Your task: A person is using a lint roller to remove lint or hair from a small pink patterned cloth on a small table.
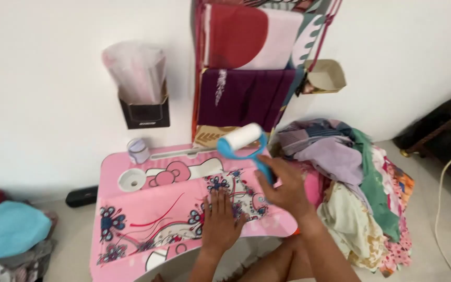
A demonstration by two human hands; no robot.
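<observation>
Only the head view here, looking down at a small pink bench (131, 209) with a cartoon cat print; a pink floral cloth (184, 209) is spread flat over most of its top, running from the left edge to the right edge.

Left hand (220, 219) lies palm down on the cloth near the front edge, fingers spread, pinning it rather than gripping anything; so that grip is open and flat. Right hand (285, 188) is closed round the blue handle of a lint roller (244, 141); the white roll is lifted clear of the cloth, tilted, hanging over the back right part of the bench.

As for progress, my guess is the rolling is midway or between strokes, since the roller is off the fabric; can't tell from here which bits of the cloth are already clean, no lint shows at this size.

Other stuff: a white round cup recess (131, 179) in the back left corner of the bench; a small pale roll (138, 150) standing at the back edge; a heap of mixed clothes (356, 193) on the floor just off the right edge; a blue garment pile (9, 230) off to the left; folded fabrics on a rack (246, 62) against the wall behind; a black wall holder (144, 112) with plastic sheets in it.
</observation>
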